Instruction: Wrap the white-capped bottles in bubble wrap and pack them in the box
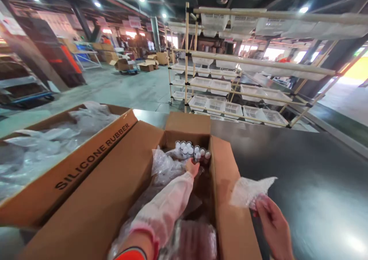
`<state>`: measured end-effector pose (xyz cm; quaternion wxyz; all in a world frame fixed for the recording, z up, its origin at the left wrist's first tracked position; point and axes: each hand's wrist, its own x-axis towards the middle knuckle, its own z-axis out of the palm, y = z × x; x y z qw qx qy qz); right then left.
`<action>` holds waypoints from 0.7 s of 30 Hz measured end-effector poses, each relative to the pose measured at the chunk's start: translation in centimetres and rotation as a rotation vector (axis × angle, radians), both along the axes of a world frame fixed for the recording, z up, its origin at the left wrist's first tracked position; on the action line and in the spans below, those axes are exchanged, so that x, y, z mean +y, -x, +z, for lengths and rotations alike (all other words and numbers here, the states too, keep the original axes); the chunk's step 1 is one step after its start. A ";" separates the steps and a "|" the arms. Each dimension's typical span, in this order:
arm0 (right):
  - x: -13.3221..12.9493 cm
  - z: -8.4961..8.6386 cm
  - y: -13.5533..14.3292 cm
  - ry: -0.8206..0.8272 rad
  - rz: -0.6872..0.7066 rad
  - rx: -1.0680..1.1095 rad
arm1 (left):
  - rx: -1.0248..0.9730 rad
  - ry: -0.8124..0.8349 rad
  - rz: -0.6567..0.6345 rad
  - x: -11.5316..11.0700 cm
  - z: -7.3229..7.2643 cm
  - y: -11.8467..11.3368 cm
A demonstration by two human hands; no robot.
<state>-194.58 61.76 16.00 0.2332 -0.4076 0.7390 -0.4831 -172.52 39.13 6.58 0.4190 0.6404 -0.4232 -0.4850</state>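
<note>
My left hand [193,167], in a pale sleeve cover, reaches into an open cardboard box [227,168]. Its fingers are closed at the front of a cluster of clear tubes [185,148] with white tops, pinching the nearest one; the lower part of that tube is hidden. Crumpled clear plastic bags [165,168] lie beside the wrist. Closer to me in the same box is a plastic-wrapped bundle [197,241]. Outside the box's right flap, my right hand [273,221] is closed on a crumpled clear plastic bag [248,191], holding it above the dark tabletop.
A second carton [94,156] marked SILICONE RUBBER, filled with clear plastic bags, stands on the left. The dark table [313,191] extends to the right. Beyond it is a pipe-framed rack [258,62] holding white plastic baskets. Cartons on trolleys [123,64] stand across the floor.
</note>
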 end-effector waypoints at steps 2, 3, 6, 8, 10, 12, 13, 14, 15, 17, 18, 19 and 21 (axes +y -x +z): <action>0.8 0.7 1.4 -0.061 0.032 0.116 | -0.073 0.035 0.036 -2.1 -0.5 1.3; 1.1 0.9 1.6 -0.102 0.087 0.156 | -0.095 0.046 0.036 -2.8 -0.7 1.7; 1.2 0.7 0.6 -0.238 0.279 0.195 | -0.134 0.086 0.015 -3.1 -1.3 1.8; 1.1 -0.1 -0.8 -0.322 0.307 0.158 | -0.147 0.142 0.008 -1.8 -1.4 1.1; 1.2 -1.4 -2.3 -0.355 0.256 0.116 | -0.076 0.247 -0.003 1.0 -0.7 0.1; 1.5 -2.9 -3.9 -0.331 0.224 0.042 | 0.112 0.366 -0.094 5.2 0.8 -1.1; 1.8 -3.5 -4.6 -0.301 0.216 -0.014 | 0.227 0.399 -0.191 7.7 1.8 -1.7; 2.1 -4.1 -5.4 -0.265 0.207 -0.076 | 0.312 0.391 -0.350 10.2 2.9 -2.3; 2.4 -4.5 -6.1 -0.229 0.196 -0.132 | 0.340 0.372 -0.498 12.7 4.1 -2.7; 3.2 -4.8 -7.2 -0.139 0.147 -0.205 | 0.289 0.352 -0.843 16.9 6.0 -3.2; 3.6 -4.7 -7.6 -0.081 0.111 -0.209 | 0.228 0.342 -0.953 18.4 6.7 -3.3; 4.1 -4.4 -7.9 -0.018 0.078 -0.184 | 0.156 0.325 -1.025 19.5 7.2 -3.3; 5.0 -3.5 -8.2 0.098 0.085 -0.034 | 0.019 0.257 -1.056 20.6 7.6 -3.1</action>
